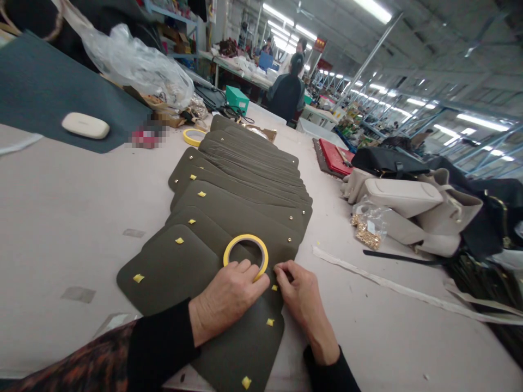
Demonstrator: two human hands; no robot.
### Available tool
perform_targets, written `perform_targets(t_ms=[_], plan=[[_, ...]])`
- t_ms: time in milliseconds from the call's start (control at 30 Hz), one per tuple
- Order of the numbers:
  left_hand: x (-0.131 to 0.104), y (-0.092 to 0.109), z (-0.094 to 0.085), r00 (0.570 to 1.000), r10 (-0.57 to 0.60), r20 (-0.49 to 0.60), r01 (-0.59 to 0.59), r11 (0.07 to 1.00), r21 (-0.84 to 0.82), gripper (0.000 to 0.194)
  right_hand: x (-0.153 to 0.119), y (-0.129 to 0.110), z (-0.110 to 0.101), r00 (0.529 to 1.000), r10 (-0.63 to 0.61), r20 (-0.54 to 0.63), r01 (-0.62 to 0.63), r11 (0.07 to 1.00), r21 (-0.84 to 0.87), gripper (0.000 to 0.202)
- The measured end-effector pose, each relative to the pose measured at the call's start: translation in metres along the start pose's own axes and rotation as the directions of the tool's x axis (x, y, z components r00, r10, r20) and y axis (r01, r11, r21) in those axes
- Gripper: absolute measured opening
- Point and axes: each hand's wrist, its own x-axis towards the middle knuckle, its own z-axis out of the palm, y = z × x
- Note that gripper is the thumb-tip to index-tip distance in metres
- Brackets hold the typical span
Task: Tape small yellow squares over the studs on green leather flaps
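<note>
My left hand (pixel 231 296) is closed around the lower edge of a roll of yellow tape (pixel 225 251), which it holds upright over dark olive panels (pixel 180 272). The panels lie overlapped in a long row, with rounded corners. Small yellow tape pieces (pixel 179 240) stick to the nearer ones, and small metal studs (pixel 291 218) show on those farther back. Beside the panels' right edge is my right hand (pixel 300 294), thumb and forefinger pinched together next to a yellow tape piece (pixel 274 287). Whatever lies between those fingertips is too small to make out.
Another yellow tape roll (pixel 193 137) lies behind the panels. At right are beige bags (pixel 408 207), a bag of gold hardware (pixel 369 226) and a pale strip (pixel 376 277). A white case (pixel 85 126) rests on dark sheeting at left. A person (pixel 288 90) sits farther back.
</note>
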Motion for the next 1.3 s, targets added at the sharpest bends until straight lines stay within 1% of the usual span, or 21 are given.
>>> perform_targets(t_ms=[100, 200, 267, 367, 400, 467, 500, 567, 600, 667, 733, 833, 900, 1000, 1067, 1133, 1167, 1200, 1233, 1300], plan=[[-0.002, -0.001, 0.001, 1.000, -0.002, 0.002, 0.002, 1.000, -0.017, 0.006, 0.002, 0.001, 0.005, 0.998, -0.055, -0.005, 0.054, 0.990, -0.127, 0.017], [-0.003, -0.002, 0.002, 1.000, -0.007, -0.002, 0.007, 1.000, -0.028, 0.007, 0.002, 0.001, 0.009, 0.998, -0.066, -0.007, 0.064, 0.979, -0.192, 0.016], [-0.003, -0.002, 0.002, 1.000, -0.012, -0.005, 0.012, 0.999, -0.034, 0.006, 0.001, 0.001, 0.008, 0.999, -0.032, -0.038, 0.025, 0.983, -0.179, 0.011], [-0.003, -0.003, 0.002, 1.000, -0.023, -0.009, 0.022, 0.999, -0.048, 0.006, -0.001, 0.004, 0.003, 0.992, 0.037, -0.124, -0.047, 0.996, -0.080, 0.029], [-0.003, -0.003, 0.001, 1.000, -0.027, -0.014, 0.027, 0.998, -0.056, 0.006, -0.002, 0.005, 0.000, 0.989, 0.026, -0.149, -0.035, 0.998, -0.054, 0.028], [-0.001, -0.004, 0.001, 0.999, -0.041, -0.032, 0.039, 0.997, -0.072, 0.006, -0.005, 0.008, -0.005, 0.985, -0.081, -0.154, 0.071, 0.995, -0.069, 0.016], [0.000, -0.005, 0.001, 0.998, -0.052, -0.041, 0.049, 0.996, -0.075, 0.007, -0.006, 0.008, -0.006, 0.979, -0.156, -0.130, 0.143, 0.984, -0.106, 0.013], [0.003, -0.007, 0.000, 0.996, -0.076, -0.046, 0.073, 0.995, -0.071, 0.007, -0.007, 0.009, -0.007, 0.961, -0.272, -0.042, 0.259, 0.946, -0.194, 0.018], [0.005, -0.008, 0.001, 0.995, -0.086, -0.041, 0.083, 0.994, -0.064, 0.007, -0.007, 0.008, -0.005, 0.957, -0.291, -0.002, 0.283, 0.931, -0.230, 0.019], [0.009, -0.010, 0.002, 0.995, -0.092, -0.034, 0.090, 0.995, -0.043, 0.008, -0.004, 0.006, -0.001, 0.969, -0.247, 0.028, 0.245, 0.929, -0.278, 0.018], [0.012, -0.012, 0.004, 0.996, -0.084, -0.035, 0.084, 0.996, -0.017, 0.010, 0.000, 0.004, 0.003, 0.990, -0.139, 0.017, 0.138, 0.949, -0.283, 0.016], [0.014, -0.014, 0.006, 0.996, -0.076, -0.045, 0.076, 0.997, 0.014, 0.011, 0.007, 0.001, 0.005, 1.000, 0.020, 0.007, -0.018, 0.972, -0.232, 0.013], [0.013, -0.015, 0.006, 0.996, -0.070, -0.048, 0.070, 0.998, 0.000, 0.011, 0.009, -0.001, 0.003, 0.997, 0.076, 0.019, -0.071, 0.980, -0.185, 0.013], [0.012, -0.015, 0.003, 0.996, -0.063, -0.064, 0.059, 0.996, -0.065, 0.012, 0.007, -0.005, -0.004, 0.991, 0.103, 0.085, -0.094, 0.990, -0.109, 0.015], [0.012, -0.015, -0.001, 0.996, -0.042, -0.082, 0.033, 0.994, -0.100, 0.014, 0.004, -0.008, -0.010, 0.978, 0.099, 0.185, -0.091, 0.995, -0.052, 0.017], [0.011, -0.015, -0.004, 0.994, -0.016, -0.109, 0.002, 0.992, -0.123, 0.015, 0.000, -0.011, -0.016, 0.954, 0.078, 0.291, -0.085, 0.996, 0.010, 0.019], [0.011, -0.016, -0.005, 0.992, -0.007, -0.123, -0.010, 0.990, -0.137, 0.015, -0.002, -0.012, -0.018, 0.946, 0.062, 0.318, -0.080, 0.996, 0.043, 0.020], [0.011, -0.017, -0.006, 0.990, -0.004, -0.138, -0.019, 0.987, -0.160, 0.016, -0.004, -0.012, -0.019, 0.951, 0.052, 0.306, -0.079, 0.994, 0.079, 0.020], [0.010, -0.018, -0.007, 0.988, -0.001, -0.157, -0.029, 0.981, -0.191, 0.017, -0.006, -0.012, -0.020, 0.964, 0.049, 0.261, -0.083, 0.989, 0.124, 0.019], [0.007, -0.019, -0.008, 0.978, 0.017, -0.207, -0.073, 0.962, -0.265, 0.018, -0.010, -0.011, -0.020, 0.993, 0.068, 0.098, -0.090, 0.966, 0.241, 0.017]])
